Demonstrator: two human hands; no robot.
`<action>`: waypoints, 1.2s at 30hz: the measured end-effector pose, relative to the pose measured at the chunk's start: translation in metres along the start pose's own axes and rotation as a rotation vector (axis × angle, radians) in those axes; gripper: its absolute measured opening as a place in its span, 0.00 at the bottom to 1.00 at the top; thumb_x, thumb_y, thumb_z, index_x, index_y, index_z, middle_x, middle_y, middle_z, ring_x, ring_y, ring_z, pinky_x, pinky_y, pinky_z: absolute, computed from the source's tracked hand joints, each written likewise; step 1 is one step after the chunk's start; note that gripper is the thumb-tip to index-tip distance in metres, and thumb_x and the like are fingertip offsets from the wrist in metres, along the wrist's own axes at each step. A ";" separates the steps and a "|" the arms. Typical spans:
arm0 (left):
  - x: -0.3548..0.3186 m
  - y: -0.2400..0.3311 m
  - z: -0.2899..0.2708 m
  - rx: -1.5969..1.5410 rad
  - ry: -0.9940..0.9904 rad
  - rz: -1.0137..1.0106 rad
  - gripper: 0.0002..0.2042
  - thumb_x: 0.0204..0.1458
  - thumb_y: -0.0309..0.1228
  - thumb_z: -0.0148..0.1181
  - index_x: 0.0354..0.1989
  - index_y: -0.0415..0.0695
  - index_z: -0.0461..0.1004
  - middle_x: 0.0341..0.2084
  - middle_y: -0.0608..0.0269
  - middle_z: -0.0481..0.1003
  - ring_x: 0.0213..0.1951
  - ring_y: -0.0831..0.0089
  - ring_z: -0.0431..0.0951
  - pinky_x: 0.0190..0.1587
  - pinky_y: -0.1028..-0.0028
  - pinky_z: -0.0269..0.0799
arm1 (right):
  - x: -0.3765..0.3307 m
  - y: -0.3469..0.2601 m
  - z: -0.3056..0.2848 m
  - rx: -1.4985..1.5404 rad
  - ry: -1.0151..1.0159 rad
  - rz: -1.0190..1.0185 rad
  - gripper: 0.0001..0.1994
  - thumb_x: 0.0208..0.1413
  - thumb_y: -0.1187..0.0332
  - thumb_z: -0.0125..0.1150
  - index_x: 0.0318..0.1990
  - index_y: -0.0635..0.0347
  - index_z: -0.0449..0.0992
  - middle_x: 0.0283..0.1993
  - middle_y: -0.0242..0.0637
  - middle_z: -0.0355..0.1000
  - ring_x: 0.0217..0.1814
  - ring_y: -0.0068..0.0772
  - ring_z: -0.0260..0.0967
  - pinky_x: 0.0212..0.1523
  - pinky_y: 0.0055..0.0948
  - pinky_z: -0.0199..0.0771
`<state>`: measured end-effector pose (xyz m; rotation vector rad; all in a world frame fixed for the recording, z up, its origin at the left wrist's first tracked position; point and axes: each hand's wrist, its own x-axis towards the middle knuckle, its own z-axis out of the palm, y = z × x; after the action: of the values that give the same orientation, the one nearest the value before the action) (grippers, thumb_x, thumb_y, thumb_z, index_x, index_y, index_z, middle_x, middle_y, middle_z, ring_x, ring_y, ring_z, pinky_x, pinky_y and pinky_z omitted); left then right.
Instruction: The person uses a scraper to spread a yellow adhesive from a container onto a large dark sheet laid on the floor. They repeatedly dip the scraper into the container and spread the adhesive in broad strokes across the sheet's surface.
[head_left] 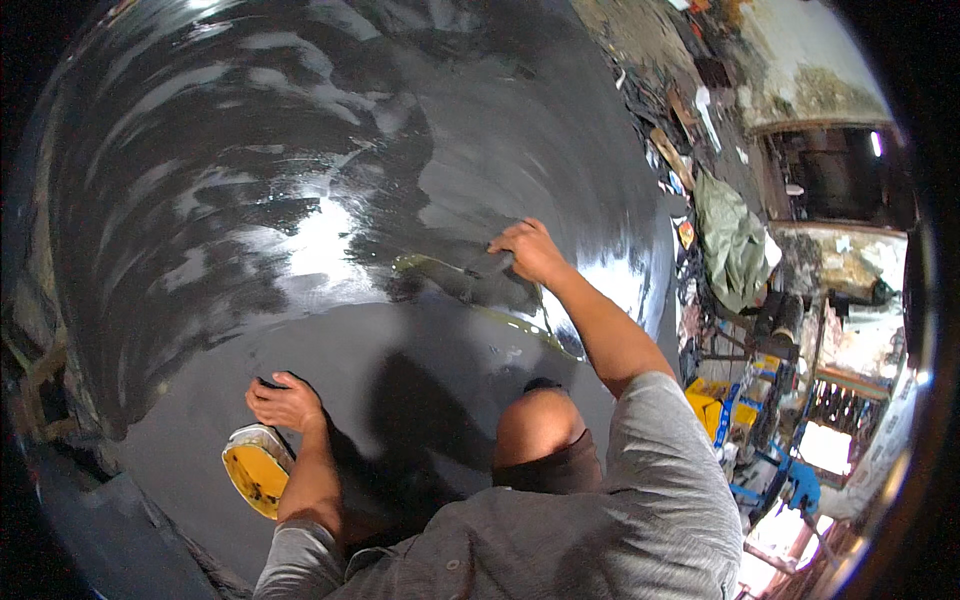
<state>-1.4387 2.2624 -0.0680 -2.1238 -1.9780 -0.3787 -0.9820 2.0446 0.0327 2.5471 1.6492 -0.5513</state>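
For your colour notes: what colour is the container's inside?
Yellow, inside the container by the left hand; head view.

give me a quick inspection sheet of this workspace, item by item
surface: big curved black tank, glossy wet streaks above, duller below
job's things: dark rag pressed on the tank; yellow-lined tub beside the left hand
clutter: scrap, planks and green tarp heaped at right
grippers: right hand grips the rag; left hand braced flat on the tank
cables: nothing seen
surroundings: dim yard, grimy wall, blue and yellow crates lower right
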 end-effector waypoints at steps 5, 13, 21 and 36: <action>-0.002 -0.002 0.005 0.032 0.011 0.020 0.21 0.61 0.44 0.48 0.55 0.40 0.66 0.53 0.51 0.65 0.58 0.52 0.65 0.58 0.53 0.62 | -0.063 -0.003 0.015 0.280 0.027 0.630 0.18 0.52 0.65 0.61 0.52 0.54 0.77 0.48 0.48 0.78 0.53 0.52 0.75 0.55 0.51 0.71; -0.001 -0.004 0.010 0.079 0.067 0.019 0.21 0.60 0.46 0.49 0.53 0.44 0.67 0.50 0.55 0.68 0.54 0.57 0.70 0.52 0.54 0.67 | 0.035 -0.077 0.013 0.174 -0.024 0.079 0.25 0.52 0.78 0.52 0.57 0.46 0.77 0.56 0.35 0.76 0.60 0.42 0.71 0.59 0.44 0.68; 0.002 -0.022 0.043 0.131 0.093 -0.012 0.24 0.58 0.51 0.48 0.57 0.49 0.68 0.54 0.55 0.69 0.57 0.57 0.69 0.56 0.54 0.65 | -0.173 0.066 0.051 0.136 -0.154 0.076 0.22 0.46 0.78 0.59 0.48 0.39 0.83 0.53 0.26 0.78 0.59 0.32 0.69 0.65 0.42 0.55; -0.080 -0.157 -0.097 -0.110 0.106 -0.131 0.22 0.46 0.41 0.62 0.38 0.30 0.75 0.38 0.39 0.77 0.42 0.43 0.76 0.48 0.48 0.69 | -0.513 0.110 0.162 0.448 -0.116 0.662 0.19 0.49 0.73 0.58 0.50 0.43 0.79 0.54 0.34 0.76 0.59 0.42 0.70 0.58 0.50 0.65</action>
<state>-1.6047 2.1674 -0.0053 -1.9957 -2.0855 -0.6228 -1.1144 1.5114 0.0326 3.0430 0.6070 -1.0432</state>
